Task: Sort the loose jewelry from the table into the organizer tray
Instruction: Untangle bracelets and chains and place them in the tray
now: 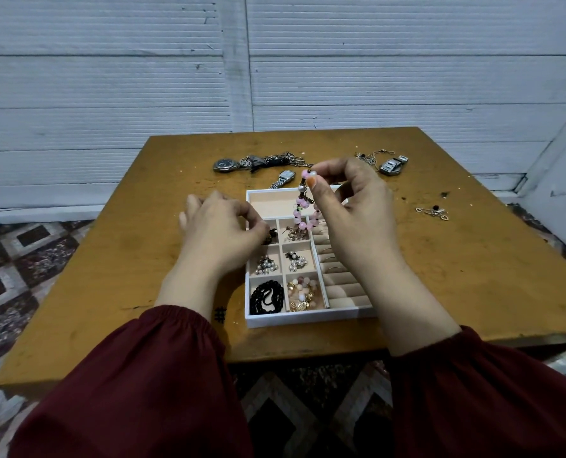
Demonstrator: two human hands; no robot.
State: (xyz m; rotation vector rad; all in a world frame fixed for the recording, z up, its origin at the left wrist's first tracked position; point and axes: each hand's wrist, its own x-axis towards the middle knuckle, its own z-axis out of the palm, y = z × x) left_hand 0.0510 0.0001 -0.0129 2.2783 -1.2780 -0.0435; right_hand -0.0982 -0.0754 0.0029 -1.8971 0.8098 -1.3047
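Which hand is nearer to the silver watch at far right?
Right. The right hand is just left of the silver watch; the left hand is farther left, at the tray.

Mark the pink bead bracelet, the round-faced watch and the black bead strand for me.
pink bead bracelet [299, 206], head view, on a hanging pink bead.
round-faced watch [223, 164], head view, on its dial.
black bead strand [257, 299], head view, on beads at the coil's left side.

Right hand [351, 206] raised, fingertips pinching; left hand [222, 226] lower, curled.
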